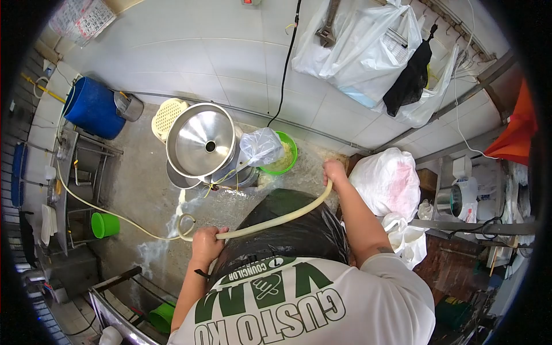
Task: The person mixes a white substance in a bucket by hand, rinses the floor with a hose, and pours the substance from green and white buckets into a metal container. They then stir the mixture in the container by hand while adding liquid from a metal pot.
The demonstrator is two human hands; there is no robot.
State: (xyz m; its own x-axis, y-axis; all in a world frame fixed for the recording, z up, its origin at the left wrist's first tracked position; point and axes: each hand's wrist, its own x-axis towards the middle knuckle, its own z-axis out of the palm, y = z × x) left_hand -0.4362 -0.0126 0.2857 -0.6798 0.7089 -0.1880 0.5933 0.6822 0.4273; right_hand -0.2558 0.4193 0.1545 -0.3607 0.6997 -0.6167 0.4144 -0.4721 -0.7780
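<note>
A pale yellow hose (282, 218) runs between my two hands, in front of a black plastic covering over my lap. My left hand (208, 244) is closed round it at the lower left, where the hose loops and trails away over the floor. My right hand (334, 172) grips the hose near its other end, beside the wall. Beyond them stands a machine with a wide steel funnel (201, 141), a plastic bag (261, 146) at its side. A green basin (282, 152) with pale yellowish contents sits right of it. Milky liquid (152, 253) lies on the wet floor.
A blue barrel (95, 108) and a steel pot (129, 107) stand at the back left, a green bucket (105, 225) nearer. White sacks (386, 184) are close on the right, beside a cluttered shelf (471, 227). Plastic bags (368, 54) hang on the wall.
</note>
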